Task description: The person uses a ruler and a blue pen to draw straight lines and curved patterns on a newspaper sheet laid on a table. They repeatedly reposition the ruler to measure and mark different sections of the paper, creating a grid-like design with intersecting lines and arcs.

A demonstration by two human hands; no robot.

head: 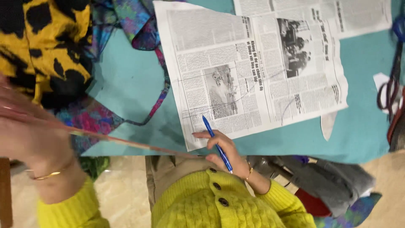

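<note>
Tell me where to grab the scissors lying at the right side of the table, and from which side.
Take the scissors by the dark finger loops, the end nearest the table's front edge. They lie flat on the teal table, blades pointing away toward the far edge, so coming from above at the loop end looks safest. The right frame edge cuts off part of them.

Table: carried the newspaper, fabrics and scissors.
Newspaper: lay at the middle of the table; a second sheet lay behind it, partly under its far edge.
Pen: sat in the right hand, tip on the newspaper's near edge.
Ruler: ran from the left hand rightward, along the table's near edge, towards the right hand.
Fabrics: lay piled left of the newspaper, behind the left hand.
Scissors: lay at the table's right edge, well apart from the newspaper.
Paper scrap: lay just beside the newspaper's near right corner.
</note>
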